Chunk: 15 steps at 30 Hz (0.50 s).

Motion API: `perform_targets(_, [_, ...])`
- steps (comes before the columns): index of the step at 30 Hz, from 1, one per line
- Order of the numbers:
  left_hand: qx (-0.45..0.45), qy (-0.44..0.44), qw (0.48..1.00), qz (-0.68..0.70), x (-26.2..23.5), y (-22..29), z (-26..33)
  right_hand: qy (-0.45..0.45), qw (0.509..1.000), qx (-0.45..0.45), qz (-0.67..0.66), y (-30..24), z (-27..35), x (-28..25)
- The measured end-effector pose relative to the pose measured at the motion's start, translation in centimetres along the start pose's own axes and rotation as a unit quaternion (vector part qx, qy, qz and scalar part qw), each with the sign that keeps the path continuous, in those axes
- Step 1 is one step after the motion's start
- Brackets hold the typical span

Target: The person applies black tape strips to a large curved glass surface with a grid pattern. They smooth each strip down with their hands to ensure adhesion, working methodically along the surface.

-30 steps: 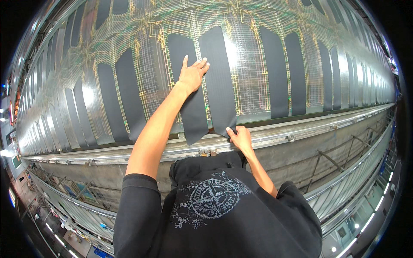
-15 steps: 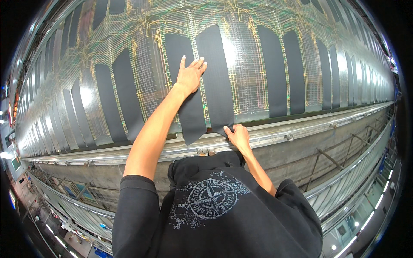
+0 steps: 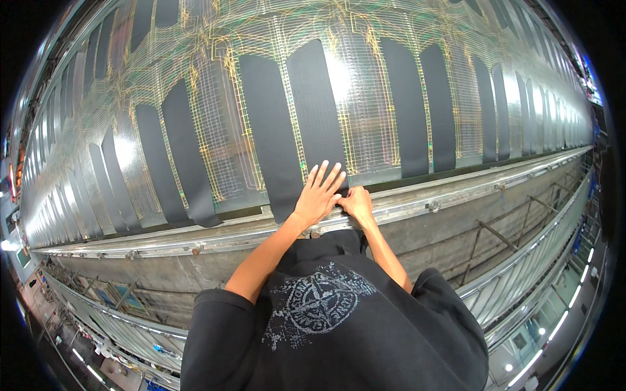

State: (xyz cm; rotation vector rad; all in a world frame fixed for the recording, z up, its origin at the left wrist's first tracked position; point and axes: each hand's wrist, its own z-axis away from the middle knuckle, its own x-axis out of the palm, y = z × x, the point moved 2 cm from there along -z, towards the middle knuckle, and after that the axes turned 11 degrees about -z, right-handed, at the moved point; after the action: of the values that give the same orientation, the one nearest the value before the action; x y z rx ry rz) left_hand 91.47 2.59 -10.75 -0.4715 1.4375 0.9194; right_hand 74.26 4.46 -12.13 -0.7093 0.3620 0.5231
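A long dark grey fabric panel [image 3: 315,104] lies on the table in front of me, its lower end reaching the near edge. My left hand [image 3: 318,201] rests palm down over that lower end, fingers stretched and spread. Close to its right, my right hand [image 3: 357,203] has thumb and fingers pinched at the panel's bottom right corner, which the hands mostly cover. A matching grey panel [image 3: 268,130] lies alongside to the left, its lower end overhanging the table edge.
The long glossy table [image 3: 365,130] carries yellow and green line markings and several more grey panels [image 3: 404,111] in pairs. A metal rail [image 3: 430,199] runs along its near edge. Behind me stands another long table [image 3: 521,280] across an aisle.
My left hand has come down from the upper part of the panels to the lower end, beside my right hand. The right hand stays at the panel's corner, shifted slightly.
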Motion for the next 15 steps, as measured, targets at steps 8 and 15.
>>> perform_targets(8, [-0.175,0.024,0.927,0.331,-5.0,-2.2,5.0,-0.026,0.891,0.123,-0.436,3.1,0.3,-5.4])
perform_targets(15, [-0.641,0.11,0.468,0.598,-1.2,-7.3,16.9,0.046,0.915,0.094,-0.391,3.2,0.5,-4.7])
